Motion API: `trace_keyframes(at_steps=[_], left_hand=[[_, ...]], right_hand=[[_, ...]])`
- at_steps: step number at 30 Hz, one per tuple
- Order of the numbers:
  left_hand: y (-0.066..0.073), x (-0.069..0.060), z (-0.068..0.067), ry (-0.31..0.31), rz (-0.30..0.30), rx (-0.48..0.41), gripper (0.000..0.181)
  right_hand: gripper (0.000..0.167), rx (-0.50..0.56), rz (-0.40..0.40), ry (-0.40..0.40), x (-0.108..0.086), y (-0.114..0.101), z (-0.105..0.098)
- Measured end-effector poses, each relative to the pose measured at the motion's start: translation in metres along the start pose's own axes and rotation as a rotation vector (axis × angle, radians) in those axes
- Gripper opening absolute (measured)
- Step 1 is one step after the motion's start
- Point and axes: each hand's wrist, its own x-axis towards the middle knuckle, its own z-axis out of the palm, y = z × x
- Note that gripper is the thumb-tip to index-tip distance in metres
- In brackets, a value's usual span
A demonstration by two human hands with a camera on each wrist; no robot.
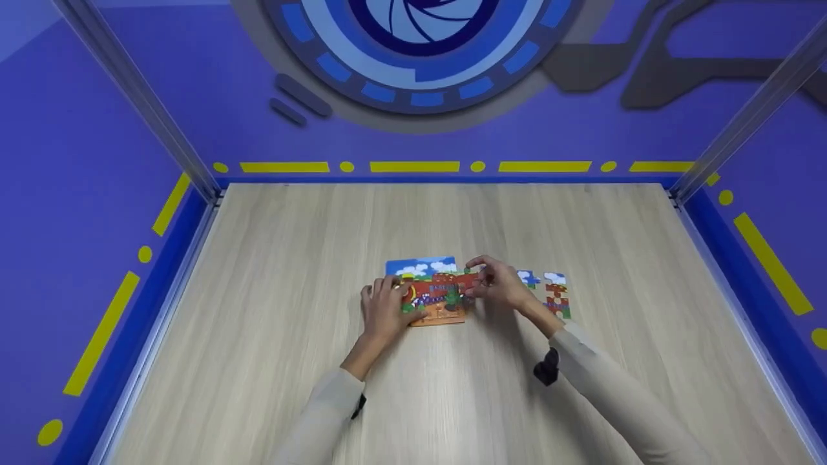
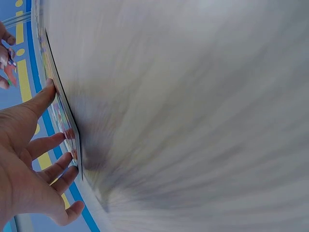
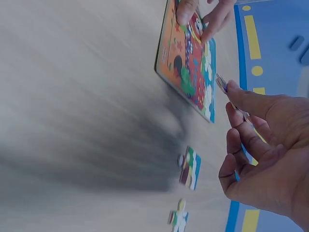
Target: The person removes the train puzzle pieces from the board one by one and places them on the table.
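A colourful jigsaw puzzle board (image 1: 440, 314), with blue sky, a red picture part and an orange lower strip, lies flat on the table. My left hand (image 1: 386, 310) rests on its left part; in the left wrist view the thumb (image 2: 44, 99) and spread fingers touch the board's face. At the board's right edge, my right hand (image 1: 501, 284) pinches a puzzle piece (image 1: 468, 279) between thumb and fingers. The right wrist view shows that piece (image 3: 221, 83) nearly edge-on, held above the table and apart from the board.
To the right of the board lie loose puzzle pieces, among them a sky piece (image 1: 526, 278) and a red and green piece (image 1: 558, 305). The wooden table (image 1: 291, 239) is bounded by blue panels (image 1: 413, 145) with yellow marks at the back and sides.
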Motion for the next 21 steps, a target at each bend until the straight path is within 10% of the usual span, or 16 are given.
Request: trace_keyframes(at_steps=[21], left_hand=[[-0.001,0.000,0.000,-0.004,-0.009,-0.017,0.068]], right_hand=[[0.035,0.001,0.077,0.010,-0.037,0.029,-0.022]])
